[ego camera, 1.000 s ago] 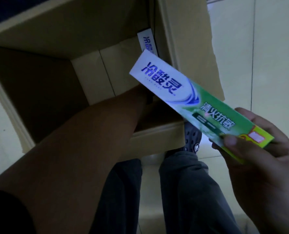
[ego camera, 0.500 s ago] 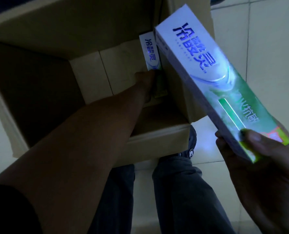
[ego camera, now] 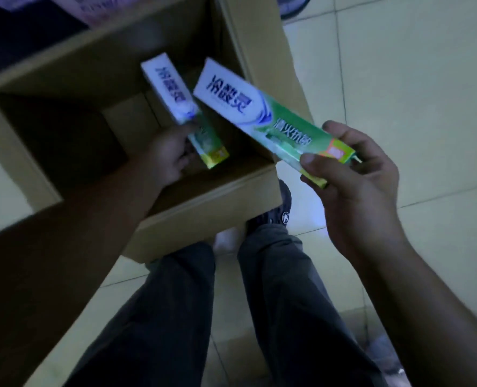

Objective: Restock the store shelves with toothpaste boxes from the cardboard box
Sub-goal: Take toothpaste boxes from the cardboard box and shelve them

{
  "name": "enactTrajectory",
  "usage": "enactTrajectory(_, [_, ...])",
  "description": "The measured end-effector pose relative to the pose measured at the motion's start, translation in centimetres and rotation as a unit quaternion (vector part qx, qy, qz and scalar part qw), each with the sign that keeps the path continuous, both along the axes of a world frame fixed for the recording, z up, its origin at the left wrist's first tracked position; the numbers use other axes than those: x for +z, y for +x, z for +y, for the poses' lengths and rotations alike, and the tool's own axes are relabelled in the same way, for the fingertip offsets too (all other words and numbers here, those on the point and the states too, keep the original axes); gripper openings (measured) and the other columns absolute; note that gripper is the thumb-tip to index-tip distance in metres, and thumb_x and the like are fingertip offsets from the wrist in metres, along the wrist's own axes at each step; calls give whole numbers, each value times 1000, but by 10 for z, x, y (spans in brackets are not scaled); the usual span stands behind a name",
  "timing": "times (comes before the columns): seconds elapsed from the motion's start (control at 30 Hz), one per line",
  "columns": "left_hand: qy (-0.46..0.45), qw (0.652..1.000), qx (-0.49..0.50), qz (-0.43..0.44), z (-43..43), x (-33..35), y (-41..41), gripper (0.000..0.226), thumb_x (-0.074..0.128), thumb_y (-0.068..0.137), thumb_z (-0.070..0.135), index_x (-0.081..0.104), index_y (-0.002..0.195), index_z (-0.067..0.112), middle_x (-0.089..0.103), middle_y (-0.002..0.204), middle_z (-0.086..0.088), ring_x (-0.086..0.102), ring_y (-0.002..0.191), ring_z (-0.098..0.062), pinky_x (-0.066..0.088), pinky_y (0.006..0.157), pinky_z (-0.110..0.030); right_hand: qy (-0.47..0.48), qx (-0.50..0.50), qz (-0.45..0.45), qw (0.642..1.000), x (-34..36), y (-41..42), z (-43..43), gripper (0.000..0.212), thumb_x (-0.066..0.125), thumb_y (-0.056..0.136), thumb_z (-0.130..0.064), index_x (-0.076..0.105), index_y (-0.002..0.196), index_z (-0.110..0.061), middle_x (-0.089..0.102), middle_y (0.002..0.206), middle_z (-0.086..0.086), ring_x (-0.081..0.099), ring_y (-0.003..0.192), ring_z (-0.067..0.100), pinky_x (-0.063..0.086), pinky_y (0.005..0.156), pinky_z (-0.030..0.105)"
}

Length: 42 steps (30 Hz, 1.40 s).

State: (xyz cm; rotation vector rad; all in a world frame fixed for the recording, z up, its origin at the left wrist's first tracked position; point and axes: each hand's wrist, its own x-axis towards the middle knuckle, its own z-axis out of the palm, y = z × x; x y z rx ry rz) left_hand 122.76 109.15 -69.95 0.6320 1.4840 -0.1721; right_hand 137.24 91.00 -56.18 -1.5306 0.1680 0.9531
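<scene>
Two holds: clasps left toothpaste box (ego camera: 173, 99) in left hand (ego camera: 167, 157), pinches right toothpaste box (ego camera: 259, 115) endwise in right hand (ego camera: 354, 185); risks slipping.

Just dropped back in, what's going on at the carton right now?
A person stands over an open cardboard box on the tiled floor. The left hand reaches down inside it and grips a toothpaste box near its green end. The right hand holds a second toothpaste box by its yellow-green end, above the carton's near right corner. Neither is on a shelf yet.
</scene>
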Motion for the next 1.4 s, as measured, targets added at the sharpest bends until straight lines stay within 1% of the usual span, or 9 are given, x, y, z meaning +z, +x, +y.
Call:
enactTrajectory(0.1, [11, 1000, 26, -7, 8, 75, -32, 12, 66, 98, 30, 67, 107, 23, 74, 108, 2, 67, 95, -11, 49, 109, -35, -12, 2, 2, 1000, 53, -1, 14, 46, 76, 71, 17, 67, 110, -5, 72, 91, 7, 72, 85, 26, 57, 70, 33])
enactTrajectory(0.2, [39, 997, 44, -41, 12, 187, -65, 32, 74, 91, 27, 66, 122, 21, 76, 120, -4, 73, 101, -15, 56, 94, -34, -18, 33, -17, 999, 131, -4, 31, 45, 75, 75, 14, 67, 111, -12, 76, 84, 1, 73, 82, 23, 58, 65, 33])
enactTrajectory(0.37, [115, 983, 37, -138, 18, 397, -82, 71, 86, 75, 21, 49, 135, 28, 73, 126, -5, 72, 112, -30, 56, 90, -43, 47, 74, -41, 995, 281, -4, 61, 42, 74, 86, 2, 65, 117, -25, 76, 93, 4, 75, 88, 29, 63, 70, 40])
enactTrajectory(0.5, [153, 963, 36, -218, 31, 536, -71, 71, 86, 72, 21, 51, 134, 20, 71, 128, -13, 71, 113, -36, 58, 93, -46, 143, 100, -30, 984, 399, -2, 90, 25, 73, 86, -12, 72, 109, -21, 74, 108, 7, 74, 101, 28, 62, 75, 41])
enactTrajectory(0.7, [228, 920, 62, -312, 31, 690, -51, 70, 84, 74, 8, 53, 138, 8, 72, 127, -14, 71, 113, -33, 59, 95, -44, 281, 147, -22, 948, 542, -9, 115, 33, 83, 73, -14, 73, 104, -19, 74, 101, 13, 71, 88, 27, 60, 71, 39])
enactTrajectory(0.9, [297, 877, 86, -369, 23, 788, -54, 53, 75, 81, 0, 60, 132, 1, 72, 125, -19, 74, 102, -32, 62, 71, -32, 360, 258, -151, 884, 641, -14, 127, 61, 94, 57, -1, 71, 111, -17, 76, 104, 14, 73, 90, 25, 61, 74, 40])
enactTrajectory(1.13, [322, 831, 109, -440, 38, 859, -65, 36, 81, 81, 10, 75, 115, 15, 72, 124, -17, 72, 110, -35, 62, 80, -34, 405, 280, -235, 838, 724, -11, 147, 71, 99, 47, -4, 70, 109, -21, 77, 102, 14, 75, 89, 27, 62, 73, 42])
enactTrajectory(1.27, [361, 821, 138, -419, 54, 897, -83, 71, 86, 76, 26, 55, 139, 14, 73, 125, -15, 72, 108, -37, 63, 82, -42, 425, 262, -208, 841, 757, -12, 153, 82, 105, 32, -16, 74, 108, -19, 76, 104, 22, 75, 87, 36, 61, 69, 47])
enactTrajectory(1.4, [444, 777, 226, -384, 82, 934, -116, 82, 88, 67, 31, 51, 138, 15, 77, 111, -13, 76, 98, -34, 63, 78, -50, 420, 262, -202, 845, 778, -18, 160, 89, 106, 23, -16, 76, 107, -18, 74, 104, 26, 75, 87, 42, 61, 67, 47])
